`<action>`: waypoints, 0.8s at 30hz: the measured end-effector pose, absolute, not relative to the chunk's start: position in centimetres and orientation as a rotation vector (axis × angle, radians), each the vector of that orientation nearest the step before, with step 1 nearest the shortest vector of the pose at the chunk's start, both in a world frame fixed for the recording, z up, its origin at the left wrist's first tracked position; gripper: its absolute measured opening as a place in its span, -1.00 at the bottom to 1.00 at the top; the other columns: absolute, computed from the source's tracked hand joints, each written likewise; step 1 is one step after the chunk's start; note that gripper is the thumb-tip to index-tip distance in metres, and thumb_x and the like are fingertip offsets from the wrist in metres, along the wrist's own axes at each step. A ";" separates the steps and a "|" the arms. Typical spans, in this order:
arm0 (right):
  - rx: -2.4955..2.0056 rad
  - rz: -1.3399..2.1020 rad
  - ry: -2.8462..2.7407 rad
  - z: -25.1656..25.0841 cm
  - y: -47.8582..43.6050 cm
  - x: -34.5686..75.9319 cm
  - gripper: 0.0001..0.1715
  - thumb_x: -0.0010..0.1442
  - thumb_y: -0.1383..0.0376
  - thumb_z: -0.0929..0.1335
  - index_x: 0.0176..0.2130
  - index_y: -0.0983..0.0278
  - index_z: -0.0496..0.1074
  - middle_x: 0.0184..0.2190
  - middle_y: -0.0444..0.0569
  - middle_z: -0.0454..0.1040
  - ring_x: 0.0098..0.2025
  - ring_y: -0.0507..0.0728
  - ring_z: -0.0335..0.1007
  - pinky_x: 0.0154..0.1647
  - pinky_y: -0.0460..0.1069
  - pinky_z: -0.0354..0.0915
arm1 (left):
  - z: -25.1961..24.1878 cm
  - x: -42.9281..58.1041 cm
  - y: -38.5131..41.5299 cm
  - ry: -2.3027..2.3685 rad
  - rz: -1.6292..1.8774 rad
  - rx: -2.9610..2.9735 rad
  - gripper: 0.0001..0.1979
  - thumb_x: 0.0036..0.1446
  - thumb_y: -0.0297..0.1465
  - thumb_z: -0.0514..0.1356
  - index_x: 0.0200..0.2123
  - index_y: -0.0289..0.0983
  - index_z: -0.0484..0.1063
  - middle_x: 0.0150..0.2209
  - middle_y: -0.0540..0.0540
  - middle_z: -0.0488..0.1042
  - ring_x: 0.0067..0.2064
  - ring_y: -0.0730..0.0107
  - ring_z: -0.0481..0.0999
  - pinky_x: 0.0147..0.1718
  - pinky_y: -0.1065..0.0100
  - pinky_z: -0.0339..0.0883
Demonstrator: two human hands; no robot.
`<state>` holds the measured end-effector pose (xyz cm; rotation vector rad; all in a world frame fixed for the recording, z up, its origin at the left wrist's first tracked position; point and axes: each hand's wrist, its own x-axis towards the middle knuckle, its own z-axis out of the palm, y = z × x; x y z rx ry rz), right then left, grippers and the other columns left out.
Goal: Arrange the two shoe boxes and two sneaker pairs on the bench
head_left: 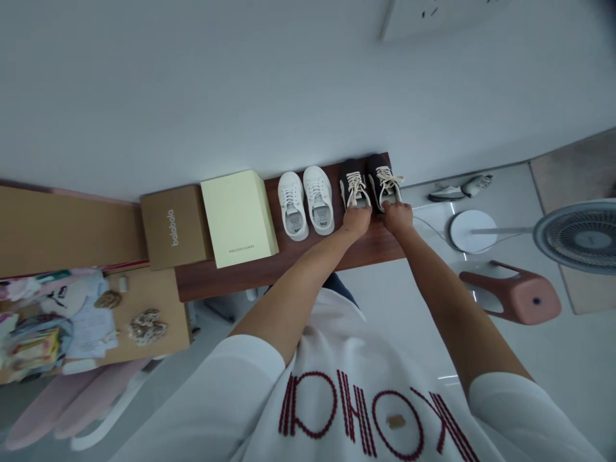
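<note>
Two dark sneakers with cream laces stand side by side at the right end of a reddish-brown wooden bench [368,251]. My left hand [357,220] grips the heel of the left dark sneaker [352,178]. The heel of the right dark sneaker [380,172] is in my right hand [397,217]. Both hands are closed, with the fingertips partly hidden inside the shoe openings. To their left, a pair of white sneakers rests on the same bench: one white sneaker [291,202] and, close beside it, another white sneaker [317,196]. All toes point to the wall.
Left of the white sneakers are a pale yellow box [238,218] and a brown shoebox [173,224]. A cluttered table [168,289] stands at far left. On the right are a standing fan [591,237], a pink stool [534,298] and shoes [459,190] on the floor.
</note>
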<state>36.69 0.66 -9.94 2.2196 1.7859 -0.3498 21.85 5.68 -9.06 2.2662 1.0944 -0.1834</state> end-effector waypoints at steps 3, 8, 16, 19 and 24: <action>2.230 -0.364 1.768 -10.2 0.9 36.4 -0.75 0.37 0.26 0.36 -0.01 0.35 0.47 -0.10 0.32 0.64 0.00 0.34 0.49 -0.03 0.10 0.18 | -9.1 22.3 5.6 1.134 -0.200 2.301 -0.66 0.40 -0.56 0.03 0.09 -0.42 0.54 -0.06 -0.36 0.65 0.06 0.07 0.62 0.15 0.14 0.33; 2.268 -0.369 1.761 -10.1 1.0 36.0 -0.75 0.36 0.33 0.34 -0.01 0.39 0.48 -0.05 0.36 0.62 0.01 0.35 0.47 0.01 0.11 0.18 | -8.5 22.6 5.6 1.140 -0.211 2.322 -0.70 0.40 -0.58 0.07 0.05 -0.47 0.54 -0.08 -0.38 0.65 0.08 0.08 0.62 0.18 0.14 0.33; 2.475 -0.183 1.950 -5.4 1.2 35.0 -0.63 0.33 0.30 0.33 0.08 0.37 0.49 -0.05 0.31 0.60 0.01 0.41 0.41 0.05 0.20 0.20 | -4.2 20.4 6.5 1.067 -0.037 2.404 -0.75 0.41 -0.46 0.16 0.08 -0.38 0.49 -0.04 -0.34 0.65 0.08 0.05 0.64 0.11 0.13 0.38; 2.503 -0.124 2.064 -3.1 1.3 33.3 -0.63 0.39 0.24 0.31 0.11 0.35 0.49 -0.04 0.29 0.59 0.01 0.41 0.41 0.06 0.20 0.22 | -1.5 18.0 7.1 1.128 0.094 2.376 -0.73 0.44 -0.42 0.13 0.13 -0.33 0.46 -0.05 -0.30 0.66 0.07 0.05 0.65 0.08 0.14 0.40; 2.482 -0.095 2.346 -0.4 0.8 28.6 -0.63 0.44 0.20 0.28 0.08 0.33 0.50 -0.06 0.25 0.60 -0.01 0.38 0.44 0.07 0.19 0.25 | 1.4 10.5 6.3 1.218 0.370 2.244 -0.66 0.45 -0.38 0.12 0.23 -0.25 0.42 -0.02 -0.20 0.68 0.03 0.13 0.66 0.06 0.18 0.43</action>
